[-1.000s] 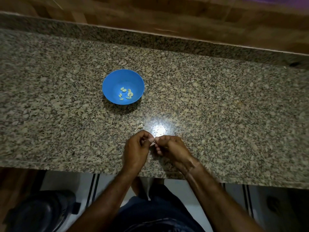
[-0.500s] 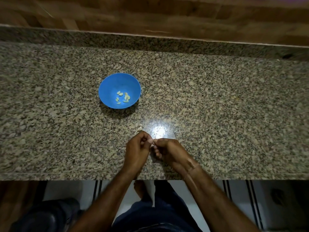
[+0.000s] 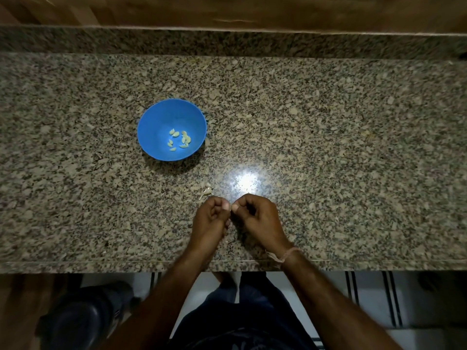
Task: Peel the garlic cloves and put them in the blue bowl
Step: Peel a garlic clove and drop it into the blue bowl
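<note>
The blue bowl (image 3: pixel 151 127) stands on the granite counter (image 3: pixel 328 147), left of centre, with several pale peeled garlic cloves (image 3: pixel 180 140) in its bottom. My left hand (image 3: pixel 211 221) and my right hand (image 3: pixel 257 215) meet near the counter's front edge, fingertips pinched together on a small garlic clove that is almost fully hidden between them. A scrap of garlic skin (image 3: pixel 205 191) lies on the counter just beyond my left hand.
A raised granite ledge and a wooden wall run along the back of the counter. A bright light reflection (image 3: pixel 246 181) sits just beyond my hands. Below the front edge are a dark object (image 3: pixel 83 317) on the floor and my legs.
My hands stay pinched together at the front edge, with only small finger shifts. The view has tilted, so the bowl and counter sit lower in the frame.
</note>
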Demonstrator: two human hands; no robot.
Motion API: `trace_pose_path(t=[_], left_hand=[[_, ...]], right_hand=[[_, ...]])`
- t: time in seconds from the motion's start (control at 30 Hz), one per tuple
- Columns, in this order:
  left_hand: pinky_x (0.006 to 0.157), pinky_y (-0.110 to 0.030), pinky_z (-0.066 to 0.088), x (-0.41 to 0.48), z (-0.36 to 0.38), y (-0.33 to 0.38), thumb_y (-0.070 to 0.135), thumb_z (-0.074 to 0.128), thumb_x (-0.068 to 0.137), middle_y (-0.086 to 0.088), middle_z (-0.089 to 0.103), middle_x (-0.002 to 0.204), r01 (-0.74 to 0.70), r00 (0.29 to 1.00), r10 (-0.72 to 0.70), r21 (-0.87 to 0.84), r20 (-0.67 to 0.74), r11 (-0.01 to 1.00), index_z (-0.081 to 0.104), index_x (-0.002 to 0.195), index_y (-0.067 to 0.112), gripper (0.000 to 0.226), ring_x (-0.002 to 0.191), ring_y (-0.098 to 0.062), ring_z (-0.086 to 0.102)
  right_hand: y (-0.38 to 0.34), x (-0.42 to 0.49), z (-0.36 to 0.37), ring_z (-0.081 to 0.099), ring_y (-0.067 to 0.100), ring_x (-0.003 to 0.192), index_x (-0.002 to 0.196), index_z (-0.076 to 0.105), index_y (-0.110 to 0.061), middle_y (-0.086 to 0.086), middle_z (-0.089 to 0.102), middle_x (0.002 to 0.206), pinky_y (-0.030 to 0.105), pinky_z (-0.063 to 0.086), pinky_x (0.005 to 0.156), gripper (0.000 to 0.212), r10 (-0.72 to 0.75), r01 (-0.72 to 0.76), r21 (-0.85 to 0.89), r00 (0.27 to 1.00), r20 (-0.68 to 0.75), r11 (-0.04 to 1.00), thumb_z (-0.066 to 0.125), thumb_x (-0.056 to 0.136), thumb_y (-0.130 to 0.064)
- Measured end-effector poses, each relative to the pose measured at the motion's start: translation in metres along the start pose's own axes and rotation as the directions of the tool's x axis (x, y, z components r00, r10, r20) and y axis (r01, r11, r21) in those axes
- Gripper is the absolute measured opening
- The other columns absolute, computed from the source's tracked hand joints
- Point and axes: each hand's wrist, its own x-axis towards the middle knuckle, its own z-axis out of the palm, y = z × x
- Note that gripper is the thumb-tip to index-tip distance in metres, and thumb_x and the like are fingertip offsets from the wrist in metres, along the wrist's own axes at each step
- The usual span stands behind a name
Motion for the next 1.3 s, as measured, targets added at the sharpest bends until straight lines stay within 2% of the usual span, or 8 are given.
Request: trace_pose_path(t=[0.13,0.33,0.43,0.57,0.7,0.8,1.07,1.3], left_hand=[[0.075,-0.037,0.057,0.005,0.000,-0.003,0.014,0.064,0.101,-0.004,0.073,0.092,-0.134,0.986,0.145,0.129,-0.077,0.983,0.069,0.097,0.017,0.007,0.087,-0.023,0.069],[0.060,-0.029,0.043,0.008,0.003,-0.003,0.017,0.058,0.105,-0.006,0.063,0.075,0.060,0.995,-0.072,-0.161,-0.070,0.985,0.072,0.100,0.001,0.021,0.066,-0.012,0.053],[0.057,-0.027,0.043,0.011,0.005,-0.002,0.018,0.059,0.105,-0.004,0.065,0.073,0.097,0.987,-0.121,-0.208,-0.109,0.973,0.071,0.100,-0.003,0.025,0.063,-0.011,0.054],[0.060,-0.029,0.045,0.011,0.005,-0.005,0.022,0.064,0.103,-0.004,0.069,0.072,0.026,0.986,-0.040,-0.085,-0.163,0.996,0.075,0.090,0.010,0.021,0.063,-0.014,0.058],[0.056,-0.024,0.047,0.011,0.006,-0.006,0.025,0.067,0.101,0.002,0.069,0.065,-0.025,0.979,0.030,0.029,-0.200,0.999,0.076,0.087,0.010,0.022,0.057,-0.008,0.060],[0.062,-0.033,0.053,0.011,0.004,-0.007,0.024,0.067,0.101,-0.002,0.072,0.069,-0.054,0.980,0.059,0.033,-0.190,0.998,0.076,0.085,0.014,0.021,0.064,-0.013,0.064],[0.067,-0.032,0.055,0.005,0.005,-0.004,0.010,0.058,0.103,-0.001,0.073,0.080,-0.084,0.979,0.099,0.086,-0.176,0.993,0.073,0.094,0.016,0.018,0.069,-0.009,0.065],[0.072,-0.038,0.061,-0.004,0.000,0.001,0.013,0.070,0.095,0.011,0.073,0.088,-0.277,0.936,0.324,0.280,-0.136,0.919,0.072,0.095,0.026,0.013,0.084,-0.009,0.070]], right_hand=[[0.002,0.003,0.001,0.072,0.035,0.083,0.085,0.076,-0.015,0.007,0.076,0.081,0.058,0.059,0.077,0.030,0.083,-0.084,0.084,0.996,0.009,0.993,0.071,0.088,-0.044],[0.001,0.000,0.004,0.073,0.022,0.081,0.088,0.075,-0.017,0.001,0.076,0.082,0.048,0.060,0.078,0.011,-0.013,0.014,0.026,0.999,-0.036,1.000,0.070,0.097,-0.020],[0.003,0.002,0.001,0.073,0.010,0.088,0.096,0.079,-0.014,-0.005,0.077,0.091,0.041,0.060,0.083,0.010,-0.088,0.083,-0.082,0.994,-0.067,0.993,0.071,0.095,-0.008],[0.002,0.002,-0.002,0.071,0.010,0.103,0.110,0.079,-0.018,-0.008,0.076,0.106,0.039,0.059,0.092,0.020,-0.185,0.170,-0.148,0.979,-0.091,0.974,0.072,0.093,-0.008],[-0.006,0.001,0.003,0.075,0.014,0.088,0.097,0.080,-0.012,-0.003,0.078,0.091,0.043,0.062,0.082,0.008,-0.126,0.127,0.001,0.988,-0.084,0.992,0.077,0.092,-0.008],[-0.005,0.003,0.005,0.075,0.017,0.083,0.092,0.079,-0.011,-0.001,0.078,0.084,0.045,0.062,0.080,0.006,-0.081,0.085,0.051,0.994,-0.077,0.995,0.075,0.093,-0.007],[0.000,0.003,0.006,0.076,0.023,0.087,0.093,0.078,-0.013,0.002,0.079,0.088,0.050,0.062,0.085,0.005,0.044,-0.033,0.148,0.996,-0.073,0.988,0.074,0.096,-0.013],[0.003,0.000,0.005,0.075,0.033,0.091,0.093,0.078,-0.011,0.008,0.079,0.089,0.057,0.061,0.088,0.019,0.112,-0.104,0.220,0.993,-0.024,0.970,0.075,0.093,-0.030]])
